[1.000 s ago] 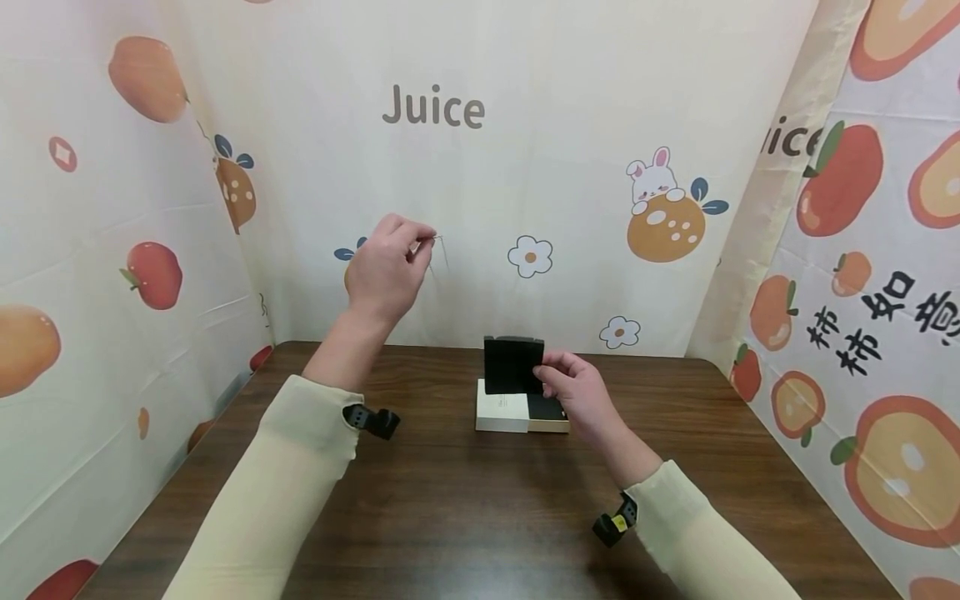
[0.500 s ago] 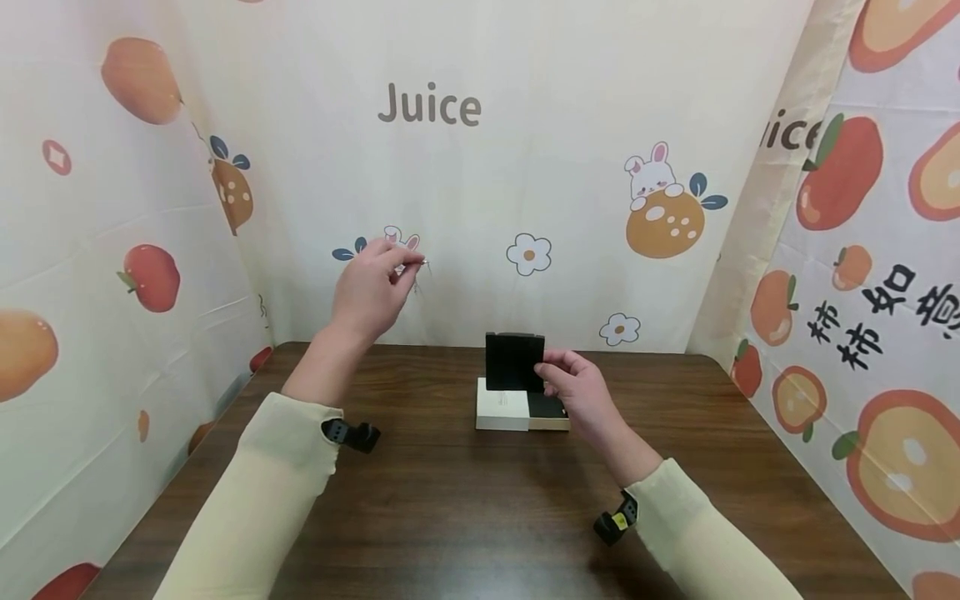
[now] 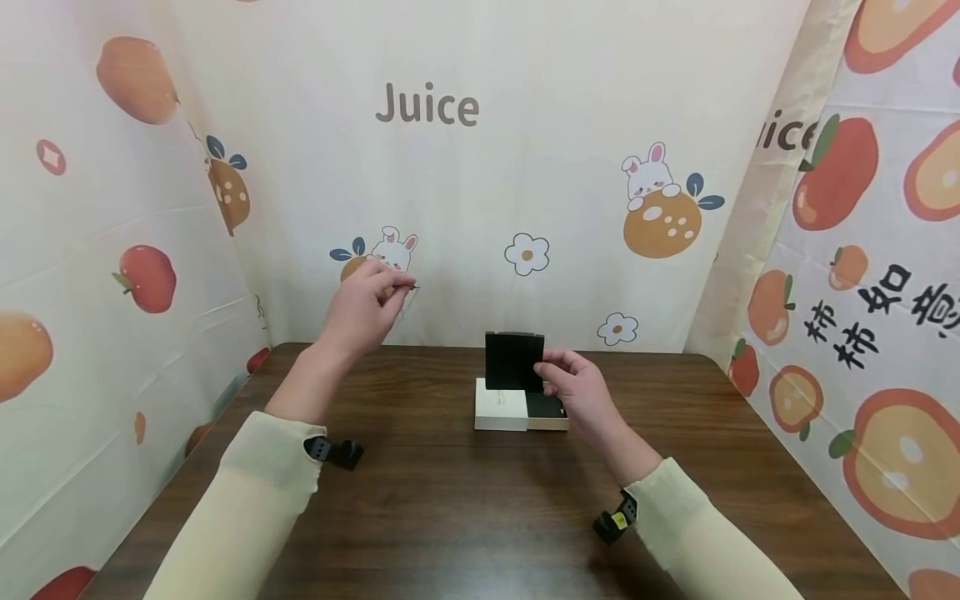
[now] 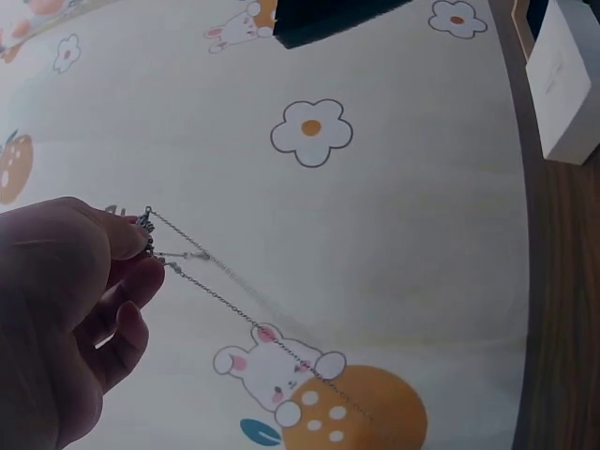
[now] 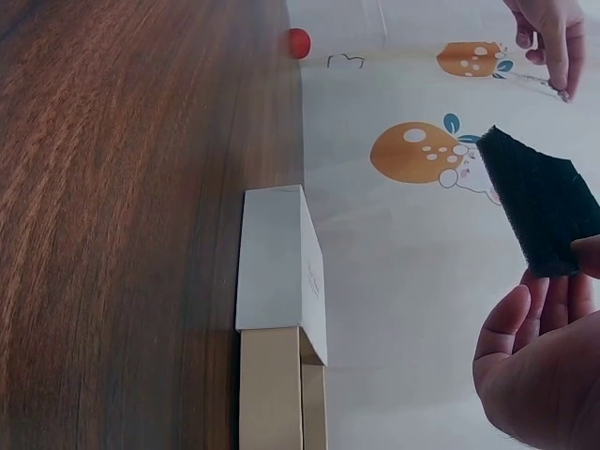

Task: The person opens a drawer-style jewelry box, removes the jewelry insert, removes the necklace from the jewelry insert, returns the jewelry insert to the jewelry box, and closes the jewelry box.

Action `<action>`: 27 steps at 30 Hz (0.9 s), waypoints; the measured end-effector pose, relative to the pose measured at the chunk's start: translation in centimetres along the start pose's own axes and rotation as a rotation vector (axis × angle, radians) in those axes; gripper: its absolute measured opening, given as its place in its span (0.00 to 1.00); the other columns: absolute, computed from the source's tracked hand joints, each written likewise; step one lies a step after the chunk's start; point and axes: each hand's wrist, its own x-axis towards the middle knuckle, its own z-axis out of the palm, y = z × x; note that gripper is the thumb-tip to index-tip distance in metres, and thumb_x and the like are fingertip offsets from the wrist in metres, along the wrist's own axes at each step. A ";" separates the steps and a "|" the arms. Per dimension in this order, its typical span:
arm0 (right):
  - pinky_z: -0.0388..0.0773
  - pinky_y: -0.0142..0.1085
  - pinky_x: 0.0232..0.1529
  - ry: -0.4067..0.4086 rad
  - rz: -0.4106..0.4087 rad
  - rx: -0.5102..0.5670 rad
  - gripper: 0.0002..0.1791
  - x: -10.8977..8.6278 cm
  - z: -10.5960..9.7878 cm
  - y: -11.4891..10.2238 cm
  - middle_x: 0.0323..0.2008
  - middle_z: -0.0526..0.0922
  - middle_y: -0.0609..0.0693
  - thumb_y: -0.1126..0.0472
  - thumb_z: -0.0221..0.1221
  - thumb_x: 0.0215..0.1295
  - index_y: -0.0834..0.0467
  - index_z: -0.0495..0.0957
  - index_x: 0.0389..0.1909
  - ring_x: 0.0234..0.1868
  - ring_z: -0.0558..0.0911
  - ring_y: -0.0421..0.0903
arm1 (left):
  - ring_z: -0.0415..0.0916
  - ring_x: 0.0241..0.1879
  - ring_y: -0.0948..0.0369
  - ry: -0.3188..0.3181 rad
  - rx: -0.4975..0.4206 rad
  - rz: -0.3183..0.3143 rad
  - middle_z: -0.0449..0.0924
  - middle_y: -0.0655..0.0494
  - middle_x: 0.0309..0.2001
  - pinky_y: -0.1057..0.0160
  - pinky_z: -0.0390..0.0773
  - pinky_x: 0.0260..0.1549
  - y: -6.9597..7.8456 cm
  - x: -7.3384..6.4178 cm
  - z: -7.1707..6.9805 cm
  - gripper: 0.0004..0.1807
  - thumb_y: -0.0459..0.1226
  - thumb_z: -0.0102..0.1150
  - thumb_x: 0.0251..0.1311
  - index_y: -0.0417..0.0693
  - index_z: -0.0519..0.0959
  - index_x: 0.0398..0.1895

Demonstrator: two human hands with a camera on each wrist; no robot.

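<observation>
I pinch a thin silvery chain between the thumb and fingers of my left hand, a small bunched part sitting at my fingertips. Its strands slant down to the right, fading into blur before a pale cloth printed with flowers, rabbits and oranges. A dark piece crosses the top edge; a white box stands at upper right on the brown wood table.

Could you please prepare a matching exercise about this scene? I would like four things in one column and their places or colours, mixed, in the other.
Column one:
1. thin chain
2. black pad
3. box
4. table

Column two:
A. held up in the right hand
B. brown, with wood grain
C. pinched in the left hand
D. white and tan

Pairs: 1-C, 2-A, 3-D, 4-B
</observation>
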 end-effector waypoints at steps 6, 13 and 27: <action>0.82 0.29 0.42 0.005 -0.007 0.008 0.11 0.0 0.0 0.0 0.45 0.82 0.44 0.62 0.62 0.80 0.63 0.82 0.57 0.41 0.79 0.44 | 0.80 0.42 0.50 -0.011 -0.001 -0.013 0.83 0.43 0.48 0.55 0.82 0.40 -0.9 -0.7 -0.4 0.11 0.31 0.68 0.74 0.39 0.91 0.55; 0.83 0.29 0.43 0.003 -0.007 0.009 0.11 0.0 0.0 0.0 0.45 0.82 0.44 0.63 0.62 0.81 0.63 0.82 0.57 0.46 0.79 0.47 | 0.78 0.42 0.50 -0.028 0.012 -0.021 0.84 0.42 0.46 0.56 0.79 0.38 -2.2 -1.6 -0.5 0.10 0.31 0.67 0.74 0.37 0.91 0.53; 0.81 0.30 0.43 0.005 -0.008 0.027 0.09 0.1 -0.1 -0.3 0.44 0.81 0.44 0.63 0.62 0.80 0.62 0.81 0.55 0.44 0.77 0.45 | 0.79 0.40 0.50 -0.175 0.037 -0.096 0.86 0.42 0.48 0.54 0.84 0.40 -4.0 -3.5 0.0 0.11 0.34 0.66 0.76 0.39 0.91 0.54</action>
